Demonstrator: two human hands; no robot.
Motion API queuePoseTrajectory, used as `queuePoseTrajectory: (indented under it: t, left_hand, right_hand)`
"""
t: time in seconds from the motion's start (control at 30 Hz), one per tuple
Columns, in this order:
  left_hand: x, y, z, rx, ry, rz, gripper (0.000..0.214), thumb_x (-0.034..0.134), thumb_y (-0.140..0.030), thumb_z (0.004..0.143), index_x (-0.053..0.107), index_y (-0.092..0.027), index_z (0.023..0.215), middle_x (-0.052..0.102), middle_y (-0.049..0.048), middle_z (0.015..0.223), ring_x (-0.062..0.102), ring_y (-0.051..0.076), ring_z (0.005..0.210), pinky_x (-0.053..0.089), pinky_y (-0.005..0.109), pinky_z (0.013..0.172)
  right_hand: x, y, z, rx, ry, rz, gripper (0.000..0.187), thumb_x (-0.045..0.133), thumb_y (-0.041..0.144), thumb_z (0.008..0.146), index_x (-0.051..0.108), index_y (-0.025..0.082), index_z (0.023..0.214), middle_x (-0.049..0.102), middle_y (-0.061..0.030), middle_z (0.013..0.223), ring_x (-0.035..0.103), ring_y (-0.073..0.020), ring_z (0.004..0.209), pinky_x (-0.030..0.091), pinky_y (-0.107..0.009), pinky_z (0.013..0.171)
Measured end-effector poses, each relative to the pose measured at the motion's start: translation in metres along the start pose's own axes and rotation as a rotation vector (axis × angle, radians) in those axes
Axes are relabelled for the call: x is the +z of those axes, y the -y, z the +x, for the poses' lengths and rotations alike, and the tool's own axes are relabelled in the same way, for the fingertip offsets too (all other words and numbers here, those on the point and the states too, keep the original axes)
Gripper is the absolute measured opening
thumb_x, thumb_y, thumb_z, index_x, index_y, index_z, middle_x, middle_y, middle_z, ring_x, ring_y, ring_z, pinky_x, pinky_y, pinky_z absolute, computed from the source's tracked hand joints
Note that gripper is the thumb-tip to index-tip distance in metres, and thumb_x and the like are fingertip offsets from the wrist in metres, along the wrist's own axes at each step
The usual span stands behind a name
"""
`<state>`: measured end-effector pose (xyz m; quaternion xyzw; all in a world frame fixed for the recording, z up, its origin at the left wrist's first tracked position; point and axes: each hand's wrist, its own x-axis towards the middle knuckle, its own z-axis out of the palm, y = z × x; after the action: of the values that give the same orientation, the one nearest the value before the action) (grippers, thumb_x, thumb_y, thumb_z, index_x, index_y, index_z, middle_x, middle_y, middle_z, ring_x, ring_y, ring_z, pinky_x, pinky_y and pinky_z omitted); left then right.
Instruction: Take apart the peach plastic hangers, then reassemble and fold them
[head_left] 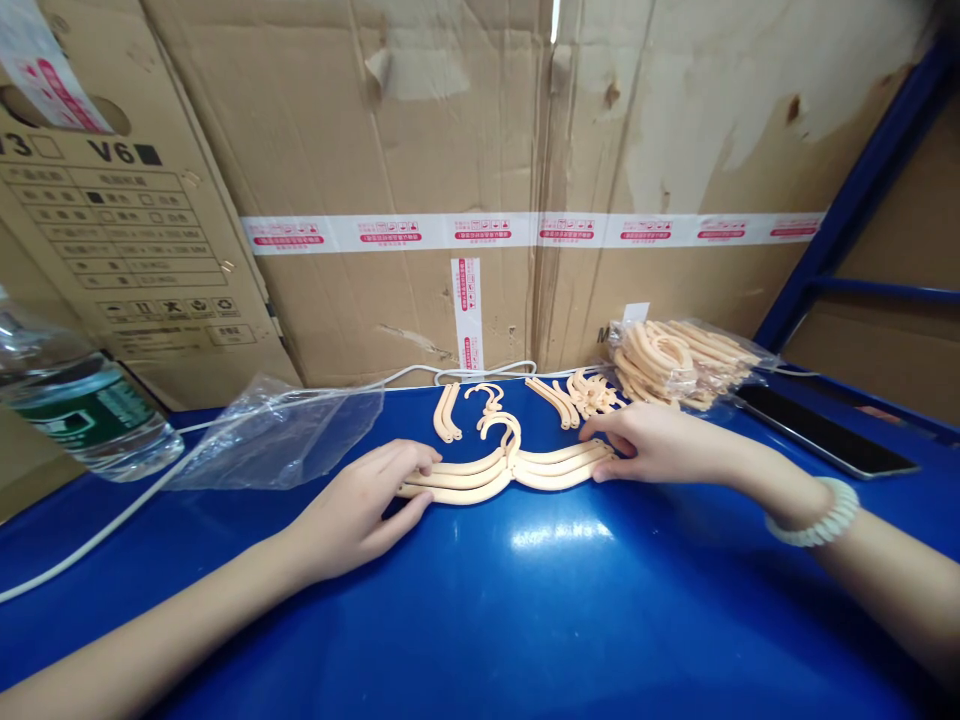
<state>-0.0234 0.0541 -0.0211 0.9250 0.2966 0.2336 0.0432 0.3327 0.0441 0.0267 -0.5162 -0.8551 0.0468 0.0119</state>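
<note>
A stack of beige plastic clothes hangers (551, 474) lies on the blue table with hooks pointing away from me. My left hand (352, 510) is closed around the stack's left end, thumb on the near side and fingers on the far side. At the opposite end, my right hand (660, 445) pinches the tips of the hanger arms between thumb and fingers. Just behind the stack lie loose hanger arms (448, 412) on the left and more arms (555, 403) on the right. Small loose hooks (491, 396) sit between them, beside a heap of beige hook pieces (594, 393).
A clear bag full of beige hanger parts (667, 362) stands at the back right, near a black phone (825, 430). Left are a water bottle (82, 415), a flat clear plastic bag (292, 440) and a white cable (112, 535). Cardboard (390, 150) walls the back.
</note>
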Motion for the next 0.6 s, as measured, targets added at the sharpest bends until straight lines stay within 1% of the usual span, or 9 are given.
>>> queuePoseTrajectory:
  t: [0.1,0.17,0.43,0.6]
  left_hand:
    - [0.0003,0.0002,0.0007,0.02,0.008,-0.002,0.014,0.046,-0.019,0.095,0.052,-0.021,0.108,0.063,0.0102,0.114,0.06,0.023,0.105,0.049,0.038,0.09]
    - [0.0001,0.0001,0.0011,0.027,0.009,-0.007,0.015,0.045,-0.018,0.096,0.053,-0.02,0.108,0.063,0.0105,0.114,0.06,0.023,0.105,0.049,0.038,0.09]
    - [0.0004,0.0003,0.0013,0.047,-0.004,-0.007,0.019,0.045,-0.018,0.096,0.059,-0.02,0.109,0.065,0.011,0.113,0.06,0.023,0.105,0.049,0.037,0.089]
    - [0.0005,-0.0004,0.0008,0.046,0.001,0.024,0.017,0.044,-0.019,0.096,0.059,-0.021,0.106,0.065,0.0103,0.113,0.06,0.023,0.106,0.049,0.038,0.089]
  right_hand:
    - [0.0007,-0.0004,0.001,0.009,0.017,-0.008,0.029,0.065,0.043,0.083,0.068,0.019,0.099,0.06,0.0003,0.064,0.054,-0.0155,0.056,0.029,-0.025,0.05]
    - [0.0005,0.0002,0.0016,0.013,0.021,-0.012,0.027,0.065,0.043,0.083,0.068,0.019,0.095,0.06,0.0005,0.064,0.053,-0.0151,0.056,0.029,-0.025,0.05]
    - [-0.0016,0.0041,0.0005,0.031,0.02,-0.007,0.024,0.066,0.042,0.082,0.068,0.02,0.092,0.06,0.0007,0.063,0.053,-0.0152,0.055,0.028,-0.025,0.049]
    - [-0.0021,0.0044,0.0002,0.046,0.04,-0.009,0.026,0.067,0.041,0.081,0.068,0.02,0.097,0.06,0.0006,0.065,0.054,-0.0161,0.056,0.029,-0.026,0.05]
